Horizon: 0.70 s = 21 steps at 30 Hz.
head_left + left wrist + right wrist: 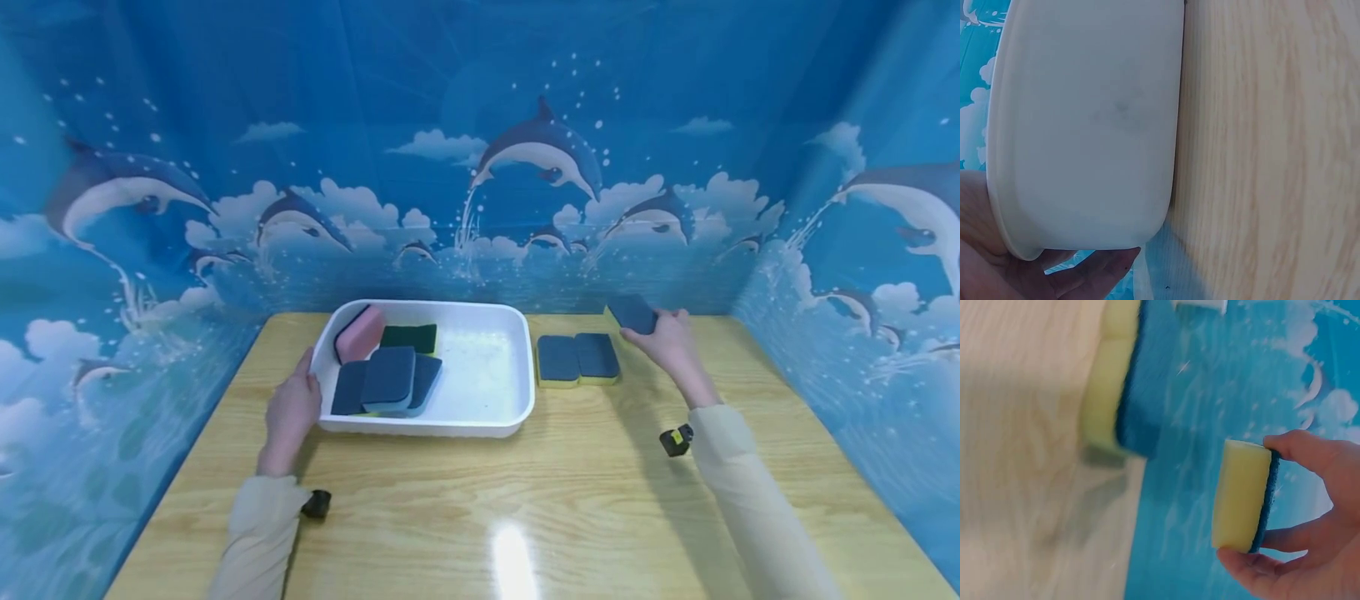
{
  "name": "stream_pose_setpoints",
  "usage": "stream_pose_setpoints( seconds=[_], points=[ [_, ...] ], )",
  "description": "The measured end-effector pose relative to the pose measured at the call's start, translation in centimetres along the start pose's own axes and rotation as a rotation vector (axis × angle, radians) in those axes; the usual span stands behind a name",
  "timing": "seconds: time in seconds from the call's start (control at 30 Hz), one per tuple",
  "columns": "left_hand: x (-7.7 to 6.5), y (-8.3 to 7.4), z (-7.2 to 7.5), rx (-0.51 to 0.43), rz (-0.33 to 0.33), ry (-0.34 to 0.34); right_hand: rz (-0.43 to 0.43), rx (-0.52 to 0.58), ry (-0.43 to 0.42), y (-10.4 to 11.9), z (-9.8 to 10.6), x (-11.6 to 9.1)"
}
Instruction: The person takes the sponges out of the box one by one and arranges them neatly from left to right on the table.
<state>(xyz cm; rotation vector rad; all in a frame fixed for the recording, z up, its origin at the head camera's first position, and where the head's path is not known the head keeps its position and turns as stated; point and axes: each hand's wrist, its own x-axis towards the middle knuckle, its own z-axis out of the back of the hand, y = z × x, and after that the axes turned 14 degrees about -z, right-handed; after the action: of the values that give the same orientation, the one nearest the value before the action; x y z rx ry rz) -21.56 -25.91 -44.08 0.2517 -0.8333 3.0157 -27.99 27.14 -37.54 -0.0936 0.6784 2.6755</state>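
A white plastic basin (480, 367) stands left of centre on the table, with several sponges in its left half. My left hand (295, 404) grips the basin's left end; the left wrist view has the thumb side at the rim and fingers (1100, 278) along the outer wall. Over at the right, my right hand (670, 340) pinches a yellow sponge (1241, 494) with a dark scouring side between thumb and fingers, off the table. Two more such sponges (558, 360) lie side by side between the basin and my right hand, dark sides up.
Inside the basin, a pink sponge (362, 333) leans on the back left corner beside a dark green-topped one (409, 337). Blue-grey sponges (390, 377) overlap in front of them. A blue dolphin-print curtain (480, 150) encloses the wooden table (420, 508) at the back and sides.
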Motion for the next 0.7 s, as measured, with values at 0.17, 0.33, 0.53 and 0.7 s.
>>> stream_pose_setpoints(
  seconds=[0.17, 0.33, 0.53, 0.7],
  points=[
    [0.0, 0.0, 0.0, -0.014, -0.002, -0.005, -0.048, -0.004, 0.032, -2.2, -0.3, 0.6],
    [-0.2, -0.1, 0.1, -0.010, -0.012, -0.010, -0.083, -0.019, 0.095, -3.7, -1.1, 1.3],
    [-0.3, -0.2, 0.3, -0.006, -0.019, -0.008, -0.120, -0.036, 0.166, -4.6, -2.2, 1.9],
    [-0.3, 0.0, 0.2, 0.000, -0.032, -0.018, -0.130, -0.059, 0.197, -4.8, -2.9, 2.3]
  ],
)
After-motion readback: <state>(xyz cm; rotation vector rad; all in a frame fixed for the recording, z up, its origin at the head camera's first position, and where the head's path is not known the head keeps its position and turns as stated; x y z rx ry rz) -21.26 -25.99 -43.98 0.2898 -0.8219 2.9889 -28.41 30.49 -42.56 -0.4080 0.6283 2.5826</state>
